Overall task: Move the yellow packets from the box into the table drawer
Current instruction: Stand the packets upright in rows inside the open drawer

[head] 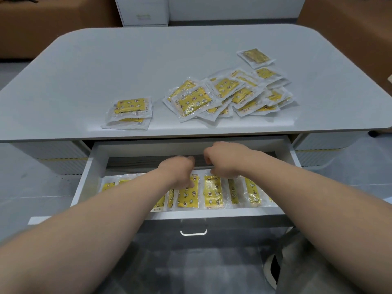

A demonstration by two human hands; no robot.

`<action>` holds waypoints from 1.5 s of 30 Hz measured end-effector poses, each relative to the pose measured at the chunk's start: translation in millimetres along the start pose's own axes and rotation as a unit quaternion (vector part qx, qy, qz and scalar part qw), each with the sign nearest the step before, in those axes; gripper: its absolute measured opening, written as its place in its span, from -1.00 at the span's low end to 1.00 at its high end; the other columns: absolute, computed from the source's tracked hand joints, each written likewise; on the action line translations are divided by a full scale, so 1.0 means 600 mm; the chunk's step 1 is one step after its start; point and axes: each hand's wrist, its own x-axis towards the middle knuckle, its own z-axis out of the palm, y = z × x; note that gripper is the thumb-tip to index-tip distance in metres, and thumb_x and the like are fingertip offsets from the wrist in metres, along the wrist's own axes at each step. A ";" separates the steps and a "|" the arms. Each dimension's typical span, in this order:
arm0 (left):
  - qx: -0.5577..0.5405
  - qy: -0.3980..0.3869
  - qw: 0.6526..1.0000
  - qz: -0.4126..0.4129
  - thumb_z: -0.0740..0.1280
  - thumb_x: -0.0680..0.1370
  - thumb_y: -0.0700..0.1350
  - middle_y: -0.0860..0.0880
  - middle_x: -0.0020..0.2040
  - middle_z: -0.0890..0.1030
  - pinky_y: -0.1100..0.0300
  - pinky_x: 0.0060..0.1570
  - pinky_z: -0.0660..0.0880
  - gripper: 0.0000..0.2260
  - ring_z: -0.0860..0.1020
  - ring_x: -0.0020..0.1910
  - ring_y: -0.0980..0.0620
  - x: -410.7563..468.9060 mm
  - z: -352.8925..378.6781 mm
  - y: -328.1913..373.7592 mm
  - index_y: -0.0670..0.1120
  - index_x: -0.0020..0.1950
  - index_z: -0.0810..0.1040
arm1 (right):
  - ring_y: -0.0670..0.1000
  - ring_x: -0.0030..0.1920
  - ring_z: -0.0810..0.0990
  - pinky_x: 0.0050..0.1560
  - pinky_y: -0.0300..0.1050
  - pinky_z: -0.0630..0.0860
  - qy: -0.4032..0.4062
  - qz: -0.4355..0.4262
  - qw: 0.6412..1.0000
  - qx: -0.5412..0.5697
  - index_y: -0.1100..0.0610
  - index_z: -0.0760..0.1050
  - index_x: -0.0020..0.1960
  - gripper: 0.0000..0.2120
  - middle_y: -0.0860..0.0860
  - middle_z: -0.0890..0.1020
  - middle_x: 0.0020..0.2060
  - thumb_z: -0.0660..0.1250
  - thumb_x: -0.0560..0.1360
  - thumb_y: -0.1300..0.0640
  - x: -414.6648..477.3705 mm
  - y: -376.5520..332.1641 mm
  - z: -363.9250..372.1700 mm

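The white table drawer stands pulled out under the table top, with a row of yellow packets lying side by side in it. My left hand is curled over the top of one packet in the middle of the row. My right hand is closed on the top edge of the neighbouring packet. A loose heap of yellow packets lies on the table at the right, and a small stack sits left of it. No box is in view.
The grey table top spans the view, with one darker packet apart at the back right. The drawer front carries a metal handle. A white cabinet stands behind the table. Grey floor lies on both sides.
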 end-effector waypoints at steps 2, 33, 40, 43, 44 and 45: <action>0.050 0.019 0.999 0.002 0.42 0.53 0.09 -0.07 0.12 0.55 0.04 -0.02 0.52 -0.57 0.51 0.03 -0.09 -0.001 0.006 0.002 -0.07 0.28 0.41 | 0.08 -0.02 0.56 -0.12 -0.02 0.55 -0.001 0.001 1.000 0.001 0.03 0.47 0.15 -0.82 0.01 0.53 0.01 0.30 0.56 0.14 -0.001 0.001 -0.001; -0.102 0.231 0.937 -0.243 0.04 0.50 0.49 -0.28 0.61 -0.10 -0.23 0.50 0.11 -0.08 -0.05 0.56 -0.39 -0.023 -0.120 -0.149 -0.08 0.64 -0.11 | 0.06 -0.14 0.54 -0.22 -0.07 0.49 0.318 0.022 0.944 0.082 0.08 0.55 0.08 -0.76 -0.01 0.49 0.06 0.17 0.66 -0.01 -0.006 -0.017 -0.056; -0.048 0.220 0.959 -0.172 0.02 0.28 0.64 -0.23 0.53 0.20 -0.23 0.41 0.27 0.09 0.24 0.45 -0.32 -0.031 -0.118 -0.160 -0.10 0.56 0.12 | 0.06 -0.15 0.54 -0.24 -0.11 0.37 0.321 0.016 0.942 0.093 0.09 0.55 0.07 -0.77 -0.01 0.49 0.05 0.18 0.65 -0.01 -0.005 -0.020 -0.054; -0.017 0.215 0.968 -0.127 0.24 0.27 0.59 -0.18 0.39 0.33 -0.17 0.30 0.39 0.01 0.35 0.33 -0.23 -0.042 -0.118 -0.151 -0.12 0.46 0.23 | 0.05 -0.15 0.53 -0.23 -0.10 0.42 0.321 0.011 0.942 0.096 0.08 0.54 0.06 -0.78 -0.02 0.49 0.04 0.20 0.65 -0.02 -0.002 -0.021 -0.050; -0.007 0.212 0.971 -0.113 0.34 0.31 0.50 -0.17 0.35 0.36 -0.15 0.27 0.42 -0.07 0.37 0.29 -0.21 -0.045 -0.116 -0.147 -0.12 0.42 0.25 | 0.04 -0.15 0.53 -0.22 -0.09 0.45 0.318 0.010 0.943 0.100 0.07 0.54 0.05 -0.79 -0.03 0.49 0.02 0.20 0.65 -0.02 0.001 -0.021 -0.048; -0.003 0.212 0.972 -0.101 0.42 0.36 0.37 -0.16 0.30 0.38 -0.13 0.22 0.45 -0.19 0.40 0.24 -0.19 -0.049 -0.115 -0.143 -0.11 0.37 0.26 | 0.03 -0.14 0.53 -0.20 -0.08 0.48 0.312 0.009 0.944 0.108 0.06 0.54 0.03 -0.80 -0.04 0.49 0.00 0.21 0.64 -0.02 0.003 -0.021 -0.047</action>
